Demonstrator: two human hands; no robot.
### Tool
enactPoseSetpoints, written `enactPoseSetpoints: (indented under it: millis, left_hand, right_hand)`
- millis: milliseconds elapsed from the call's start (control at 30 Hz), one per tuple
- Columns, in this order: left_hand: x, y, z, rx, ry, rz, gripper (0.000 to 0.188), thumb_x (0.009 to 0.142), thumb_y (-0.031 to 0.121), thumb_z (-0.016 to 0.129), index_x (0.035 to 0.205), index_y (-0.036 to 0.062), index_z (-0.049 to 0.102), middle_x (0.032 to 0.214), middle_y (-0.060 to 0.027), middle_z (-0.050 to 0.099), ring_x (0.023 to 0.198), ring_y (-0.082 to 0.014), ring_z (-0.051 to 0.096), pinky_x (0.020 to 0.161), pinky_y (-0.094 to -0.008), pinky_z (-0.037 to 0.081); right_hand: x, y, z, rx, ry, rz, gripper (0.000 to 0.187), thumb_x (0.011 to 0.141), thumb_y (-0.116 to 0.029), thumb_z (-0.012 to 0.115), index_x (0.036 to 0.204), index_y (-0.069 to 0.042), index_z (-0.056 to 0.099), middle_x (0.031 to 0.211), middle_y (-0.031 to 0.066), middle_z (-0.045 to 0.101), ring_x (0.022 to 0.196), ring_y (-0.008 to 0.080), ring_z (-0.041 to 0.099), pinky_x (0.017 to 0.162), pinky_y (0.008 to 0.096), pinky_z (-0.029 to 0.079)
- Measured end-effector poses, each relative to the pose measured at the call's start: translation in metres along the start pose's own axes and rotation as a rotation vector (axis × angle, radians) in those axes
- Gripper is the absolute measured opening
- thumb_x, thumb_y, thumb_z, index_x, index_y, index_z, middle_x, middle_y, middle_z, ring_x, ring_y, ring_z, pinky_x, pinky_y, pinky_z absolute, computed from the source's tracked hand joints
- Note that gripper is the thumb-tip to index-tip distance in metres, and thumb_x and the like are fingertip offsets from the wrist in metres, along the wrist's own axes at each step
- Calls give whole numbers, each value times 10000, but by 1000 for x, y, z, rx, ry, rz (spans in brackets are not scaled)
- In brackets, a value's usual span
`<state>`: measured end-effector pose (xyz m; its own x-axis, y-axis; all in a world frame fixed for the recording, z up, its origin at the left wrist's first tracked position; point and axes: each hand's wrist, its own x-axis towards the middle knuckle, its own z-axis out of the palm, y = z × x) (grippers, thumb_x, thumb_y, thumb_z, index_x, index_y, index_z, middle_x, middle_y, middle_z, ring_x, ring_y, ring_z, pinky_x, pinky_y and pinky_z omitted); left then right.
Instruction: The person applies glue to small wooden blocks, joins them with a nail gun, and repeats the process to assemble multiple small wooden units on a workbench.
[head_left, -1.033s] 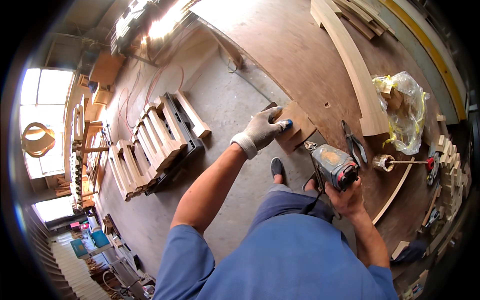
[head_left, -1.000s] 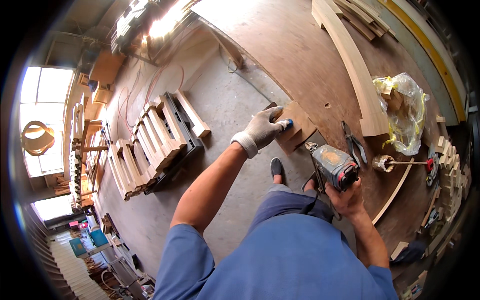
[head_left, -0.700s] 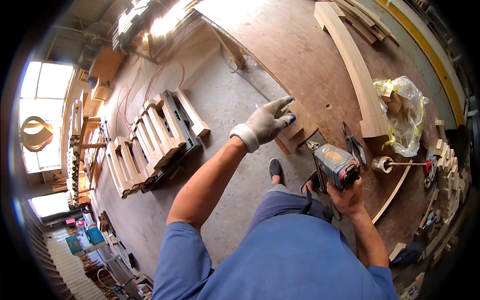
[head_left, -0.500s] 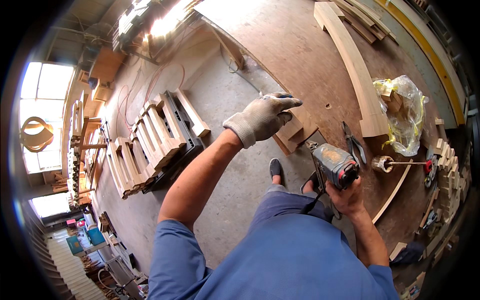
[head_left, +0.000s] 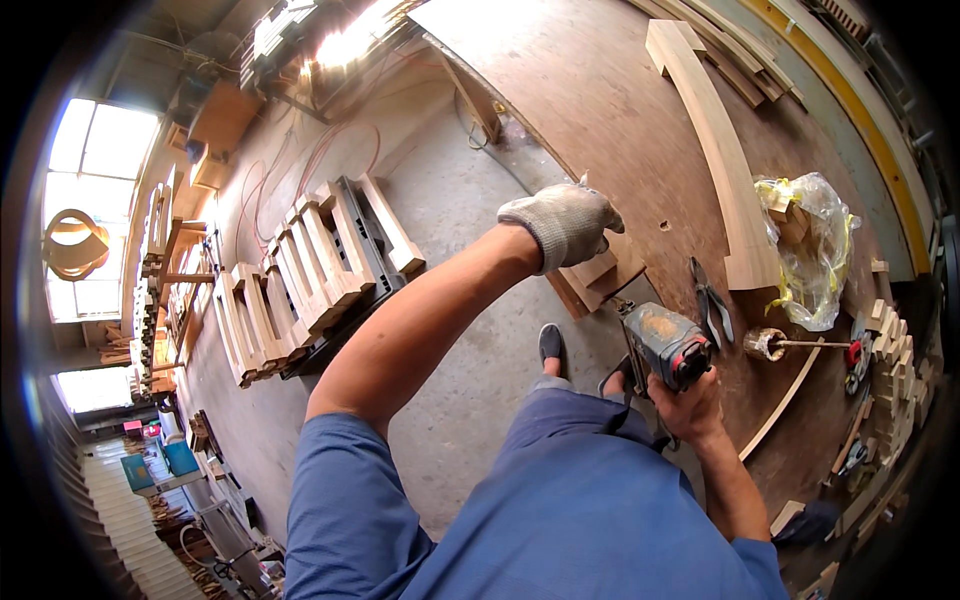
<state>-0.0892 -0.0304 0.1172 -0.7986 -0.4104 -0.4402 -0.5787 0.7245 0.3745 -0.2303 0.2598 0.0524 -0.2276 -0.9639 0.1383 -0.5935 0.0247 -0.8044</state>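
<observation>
My left hand (head_left: 568,222), in a pale knitted work glove, is raised over the workbench edge. Its fingers are curled together, and whatever they may hold is hidden. Just below it, a wooden workpiece (head_left: 600,272) of joined pieces lies at the bench edge, partly covered by the glove. My bare right hand (head_left: 690,402) is wrapped round the grip of a nail gun (head_left: 662,340) with a scuffed grey body and a red-and-black end. The gun's nose points toward the wooden workpiece, close to its near end.
On the brown workbench (head_left: 600,110) lie a long curved board (head_left: 715,150), black-handled pliers (head_left: 708,300), a plastic bag (head_left: 815,250) of wood pieces, and a glue pot (head_left: 765,343) with a stick in it. Slatted wooden parts (head_left: 310,270) are stacked on a dark pallet at left.
My left hand has moved to the right, and its outstretched fingers have curled in. The nail gun stays in my right hand near the same spot. The view has shifted slightly.
</observation>
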Motion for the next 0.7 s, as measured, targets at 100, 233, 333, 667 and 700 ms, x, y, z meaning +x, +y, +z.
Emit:
enactPoseSetpoints:
  millis: [100, 233, 333, 667, 700]
  left_hand:
    - [0, -3, 1, 2, -9, 0, 430, 930, 231, 700, 1355, 174, 722, 1178, -167, 761, 1098, -372, 715, 987, -438, 557]
    - [2, -18, 13, -47, 43, 26, 456, 926, 244, 710, 1374, 162, 706, 1233, -175, 743, 1121, -378, 706, 1004, -445, 549]
    - [1, -22, 21, -154, 75, 18, 509, 912, 253, 733, 1405, 140, 677, 1289, -197, 716, 1154, -384, 691, 1024, -442, 539]
    - [-12, -41, 81, -661, 149, -103, 829, 949, 225, 800, 1645, 98, 369, 1587, -167, 518, 1466, -274, 488, 1212, -387, 405]
    - [-14, -41, 85, -751, 149, -92, 782, 974, 189, 775, 1643, 101, 380, 1592, -143, 511, 1465, -252, 470, 1220, -379, 387]
  right_hand:
    - [-1, 2, 1, 36, -22, -18, 118, 848, -89, 737, 957, -53, 712, 847, 113, 772, 767, 354, 759, 716, 424, 600]
    - [3, 2, -1, 83, -64, -26, 135, 828, -77, 748, 955, -49, 708, 867, 140, 760, 777, 376, 750, 708, 434, 593]
    - [8, -6, -4, 70, -25, -9, 143, 809, -75, 758, 938, -48, 704, 844, 153, 746, 768, 394, 741, 701, 435, 589]
    - [6, 22, 6, 79, -4, 42, 140, 769, -118, 746, 849, -55, 650, 716, 167, 664, 673, 427, 674, 628, 455, 550]
    - [8, 19, 4, 35, 25, -3, 143, 767, -119, 747, 851, -56, 651, 719, 169, 664, 673, 426, 674, 626, 453, 549]
